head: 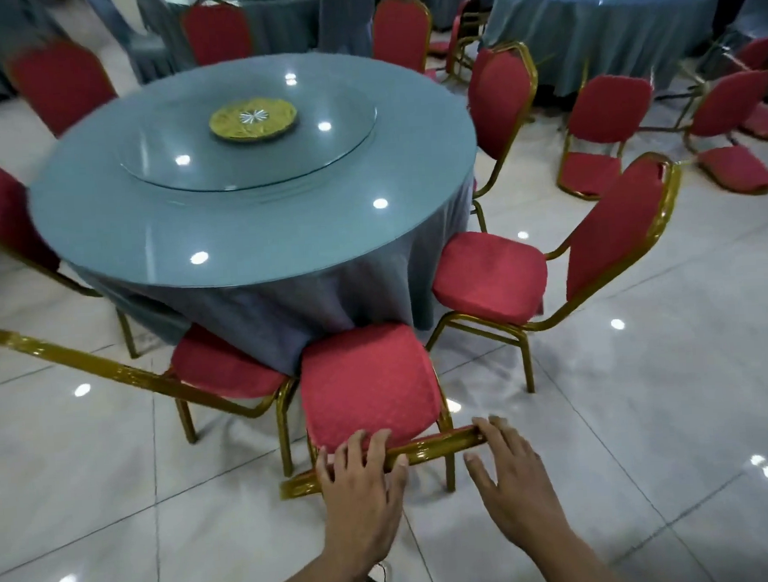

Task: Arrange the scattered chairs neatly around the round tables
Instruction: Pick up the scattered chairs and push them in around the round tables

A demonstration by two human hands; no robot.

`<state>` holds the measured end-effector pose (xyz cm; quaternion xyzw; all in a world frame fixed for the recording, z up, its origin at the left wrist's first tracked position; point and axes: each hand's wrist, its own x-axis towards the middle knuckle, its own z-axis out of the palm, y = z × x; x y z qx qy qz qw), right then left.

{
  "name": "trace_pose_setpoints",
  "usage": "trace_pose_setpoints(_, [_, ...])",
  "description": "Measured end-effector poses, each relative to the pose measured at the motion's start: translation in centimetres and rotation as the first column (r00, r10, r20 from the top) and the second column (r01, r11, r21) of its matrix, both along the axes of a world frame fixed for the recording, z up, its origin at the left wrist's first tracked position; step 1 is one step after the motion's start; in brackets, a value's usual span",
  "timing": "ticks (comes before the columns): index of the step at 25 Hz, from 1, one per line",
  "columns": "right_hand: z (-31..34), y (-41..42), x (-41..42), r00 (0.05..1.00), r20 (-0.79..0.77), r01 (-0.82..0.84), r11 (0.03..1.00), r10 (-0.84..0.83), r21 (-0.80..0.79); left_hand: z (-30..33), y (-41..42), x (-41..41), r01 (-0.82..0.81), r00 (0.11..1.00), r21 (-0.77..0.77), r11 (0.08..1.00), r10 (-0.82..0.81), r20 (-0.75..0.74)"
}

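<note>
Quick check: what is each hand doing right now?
Left hand: grips the gold metal top rail of the red-cushioned chair.
Right hand: open, fingers resting on that rail.

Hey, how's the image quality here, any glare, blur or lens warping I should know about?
Head view: ceiling lights throw bright glare spots across the glass tabletop and the glossy floor tiles; wide-angle distortion bends the chairs at the edges, such as the gold chair back at left; the far chairs look soft and smeared, while the left hand and right hand on the near chair's back rail are fairly sharp.
</note>
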<state>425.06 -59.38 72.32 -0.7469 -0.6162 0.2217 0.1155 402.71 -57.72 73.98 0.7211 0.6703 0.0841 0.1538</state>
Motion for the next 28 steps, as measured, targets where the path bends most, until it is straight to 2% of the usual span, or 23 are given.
trace_pose_setpoints(4, [-0.9, -0.2, 1.7, 0.989, -0.066, -0.13, 0.991, 0.132, 0.035, -0.9, 0.1, 0.9, -0.059, 0.995, 0.1, 0.993, 0.051, 0.083])
trace_pose_setpoints(7, [-1.0, 0.9, 2.6, 0.988, -0.104, -0.112, 0.993, 0.117, 0.047, -1.2, 0.5, 2.2, -0.068, 0.994, 0.097, 0.993, 0.059, 0.096])
trace_pose_setpoints(12, [-0.6, 7.7, 4.3, 0.977, -0.183, -0.105, 0.993, 0.112, 0.047, -0.9, 4.6, 4.3, -0.081, 0.991, 0.112, 0.99, 0.068, 0.118])
trace_pose_setpoints(21, [0.1, 20.4, 9.7, 0.988, -0.15, -0.03, 0.997, 0.041, 0.073, -1.5, 15.9, 12.1, -0.143, 0.984, 0.127, 0.982, 0.127, 0.123])
trace_pose_setpoints(24, [0.6, 24.5, 11.8, 0.994, -0.081, -0.065, 0.995, 0.072, 0.08, -1.2, 18.7, 15.1, -0.185, 0.977, 0.119, 0.976, 0.17, 0.127])
trace_pose_setpoints(28, [0.2, 27.8, 13.5, 0.993, -0.113, -0.019, 0.983, 0.04, 0.181, -1.5, 21.2, 17.8, -0.248, 0.964, 0.146, 0.958, 0.23, 0.132])
